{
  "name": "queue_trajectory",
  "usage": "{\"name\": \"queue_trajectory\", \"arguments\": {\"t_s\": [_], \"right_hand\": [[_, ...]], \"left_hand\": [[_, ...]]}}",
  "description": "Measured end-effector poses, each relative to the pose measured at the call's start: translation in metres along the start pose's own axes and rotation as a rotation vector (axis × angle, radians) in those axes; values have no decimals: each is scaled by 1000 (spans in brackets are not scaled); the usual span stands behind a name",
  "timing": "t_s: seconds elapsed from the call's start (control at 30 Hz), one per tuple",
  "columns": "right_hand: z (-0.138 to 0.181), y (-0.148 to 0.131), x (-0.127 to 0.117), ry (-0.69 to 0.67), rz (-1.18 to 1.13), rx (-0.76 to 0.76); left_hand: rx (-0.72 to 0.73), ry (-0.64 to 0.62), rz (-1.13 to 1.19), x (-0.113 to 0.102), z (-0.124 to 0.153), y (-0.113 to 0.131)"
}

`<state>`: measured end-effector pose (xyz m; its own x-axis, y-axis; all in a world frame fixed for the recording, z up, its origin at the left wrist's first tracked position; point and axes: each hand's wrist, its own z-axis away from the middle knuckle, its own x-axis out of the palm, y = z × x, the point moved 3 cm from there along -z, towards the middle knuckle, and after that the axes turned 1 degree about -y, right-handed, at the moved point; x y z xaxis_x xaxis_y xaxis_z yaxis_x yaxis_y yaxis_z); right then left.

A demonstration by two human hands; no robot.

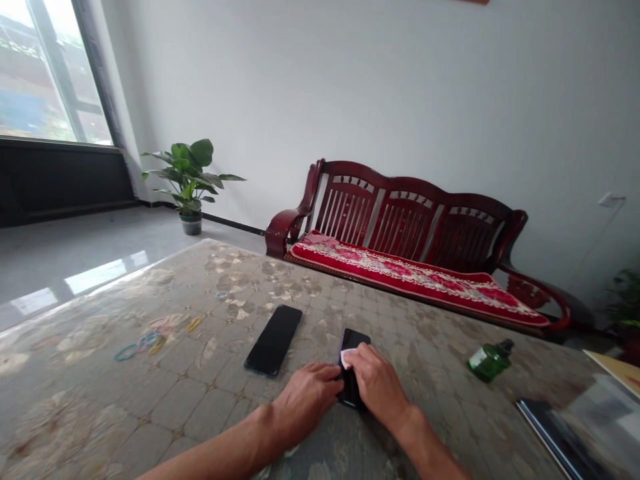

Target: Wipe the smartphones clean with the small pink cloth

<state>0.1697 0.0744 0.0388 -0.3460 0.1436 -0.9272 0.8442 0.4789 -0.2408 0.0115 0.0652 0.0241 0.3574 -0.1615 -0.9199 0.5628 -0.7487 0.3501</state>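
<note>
A dark smartphone (349,392) lies face up on the patterned tablecloth (200,413), partly covered by both hands. Along its left edge, my left hand (311,393) steadies it, fingers bent against the side. My right hand (377,380) is over the screen, its fingers closed on a small white wipe (347,359) pressed to the upper part of the glass. To the left lies a second black smartphone (273,340), touched by neither hand. A green bottle with a black cap (490,361) is on its side to the right.
Several coloured rubber bands (150,340) lie at the left of the table. Near the right edge are a dark flat object (550,433) and clear plastic (605,407). Beyond the table stand a red wooden bench (400,213) and a potted plant (190,183).
</note>
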Motion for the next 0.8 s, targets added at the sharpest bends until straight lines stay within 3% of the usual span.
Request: {"name": "queue_trajectory", "arguments": {"t_s": [0.27,0.57,0.8], "right_hand": [[-37,29,-2,25,106,220],[13,-2,-3,1,36,6],[-20,30,-8,45,121,232]], "left_hand": [[6,59,30,0,2,-3],[10,39,-5,5,-1,-4],[3,41,24,-1,2,-2]]}}
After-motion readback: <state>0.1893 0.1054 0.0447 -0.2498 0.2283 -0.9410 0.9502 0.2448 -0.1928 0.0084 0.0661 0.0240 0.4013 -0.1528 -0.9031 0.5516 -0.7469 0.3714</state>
